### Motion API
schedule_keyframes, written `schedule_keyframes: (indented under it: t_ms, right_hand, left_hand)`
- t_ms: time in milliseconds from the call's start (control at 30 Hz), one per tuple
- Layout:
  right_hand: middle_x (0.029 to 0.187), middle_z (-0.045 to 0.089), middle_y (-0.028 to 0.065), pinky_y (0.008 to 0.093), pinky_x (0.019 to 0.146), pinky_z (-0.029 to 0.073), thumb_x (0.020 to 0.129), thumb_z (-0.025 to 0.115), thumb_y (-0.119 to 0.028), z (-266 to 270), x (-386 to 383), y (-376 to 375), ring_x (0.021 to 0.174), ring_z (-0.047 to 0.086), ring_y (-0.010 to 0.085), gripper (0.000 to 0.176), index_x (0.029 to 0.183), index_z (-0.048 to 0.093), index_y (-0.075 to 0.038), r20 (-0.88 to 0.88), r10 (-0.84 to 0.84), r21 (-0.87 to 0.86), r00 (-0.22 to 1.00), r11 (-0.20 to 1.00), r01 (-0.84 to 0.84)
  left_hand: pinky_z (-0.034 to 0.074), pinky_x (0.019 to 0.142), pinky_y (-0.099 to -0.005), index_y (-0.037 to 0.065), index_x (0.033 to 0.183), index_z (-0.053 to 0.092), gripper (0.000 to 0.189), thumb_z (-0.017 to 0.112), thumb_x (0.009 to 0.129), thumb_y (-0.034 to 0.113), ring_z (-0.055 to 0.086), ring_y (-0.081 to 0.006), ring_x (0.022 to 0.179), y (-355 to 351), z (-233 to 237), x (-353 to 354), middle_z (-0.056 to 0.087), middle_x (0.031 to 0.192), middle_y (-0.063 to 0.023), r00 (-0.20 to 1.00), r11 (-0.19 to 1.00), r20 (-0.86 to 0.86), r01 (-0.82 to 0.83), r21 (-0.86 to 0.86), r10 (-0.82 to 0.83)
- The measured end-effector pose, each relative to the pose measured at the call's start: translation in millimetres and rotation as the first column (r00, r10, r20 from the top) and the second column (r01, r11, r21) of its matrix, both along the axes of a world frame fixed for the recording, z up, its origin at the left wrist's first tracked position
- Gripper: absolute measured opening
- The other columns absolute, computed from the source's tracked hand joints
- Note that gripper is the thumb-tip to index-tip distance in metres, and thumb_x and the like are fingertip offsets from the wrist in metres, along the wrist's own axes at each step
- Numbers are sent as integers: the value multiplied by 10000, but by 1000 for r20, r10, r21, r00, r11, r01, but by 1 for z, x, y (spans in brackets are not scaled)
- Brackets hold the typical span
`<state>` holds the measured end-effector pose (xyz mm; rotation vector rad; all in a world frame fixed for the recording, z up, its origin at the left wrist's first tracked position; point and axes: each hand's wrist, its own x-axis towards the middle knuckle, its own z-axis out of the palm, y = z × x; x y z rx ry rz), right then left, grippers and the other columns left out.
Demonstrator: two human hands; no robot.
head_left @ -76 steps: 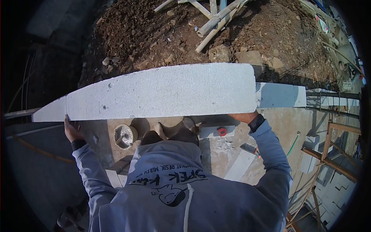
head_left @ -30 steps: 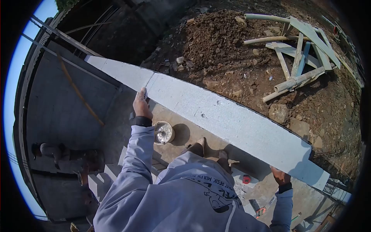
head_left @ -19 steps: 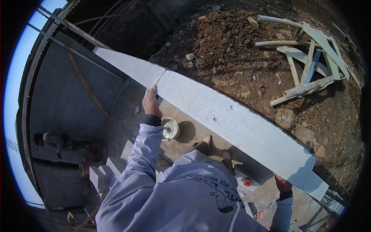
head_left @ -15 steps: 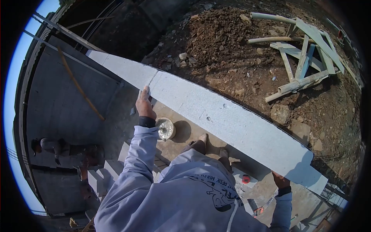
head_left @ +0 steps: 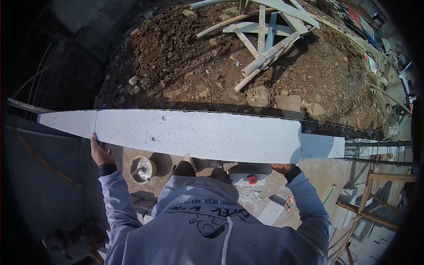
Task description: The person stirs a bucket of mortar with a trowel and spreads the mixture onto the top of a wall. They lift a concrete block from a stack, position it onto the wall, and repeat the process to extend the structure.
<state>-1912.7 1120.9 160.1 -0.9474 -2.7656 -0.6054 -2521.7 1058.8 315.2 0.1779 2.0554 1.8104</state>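
Note:
A long run of white lightweight concrete blocks (head_left: 212, 134) stretches across in front of me, with a thin joint line towards its left end. My left hand (head_left: 102, 152) touches the near edge beside that joint, its fingers stretched up against the block. Further right, my right hand (head_left: 283, 168) is against the near edge; its fingers are mostly hidden by the block. A taut thin string (head_left: 335, 126) runs along the far edge.
A bucket of pale wet mix (head_left: 143, 169) stands near my feet. On the floor are a red tape measure (head_left: 252, 179) and an orange-handled tool (head_left: 289, 203). Beyond the blocks lie brown soil (head_left: 176, 48) and bamboo poles (head_left: 265, 62). Rebar (head_left: 380, 150) extends at right.
My view has turned right, so the block run now lies nearly level across it. Both hands stay at the near edge of the blocks.

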Motion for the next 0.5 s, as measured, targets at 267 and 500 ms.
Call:
schedule_keyframes:
  t_ms: [267,500]
  right_hand:
    - [1091,590,125,405,852,433,758,652,-343,38,-20,8,988,541,343,412,1099,605,-116,-396,-289,-522,872,852,45]
    - [1099,573,154,421,862,413,688,713,-323,35,-18,6,1018,514,352,459,1077,611,-101,-404,-328,-577,854,816,41]
  left_hand:
    - [255,857,-484,170,1315,431,619,508,815,527,410,-213,1189,4,3,2,437,1336,-22,999,1000,39,-28,9,27]
    - [284,914,-475,125,1319,415,585,490,850,466,417,-218,1184,11,12,21,444,1322,-61,999,999,-44,-22,26,23]
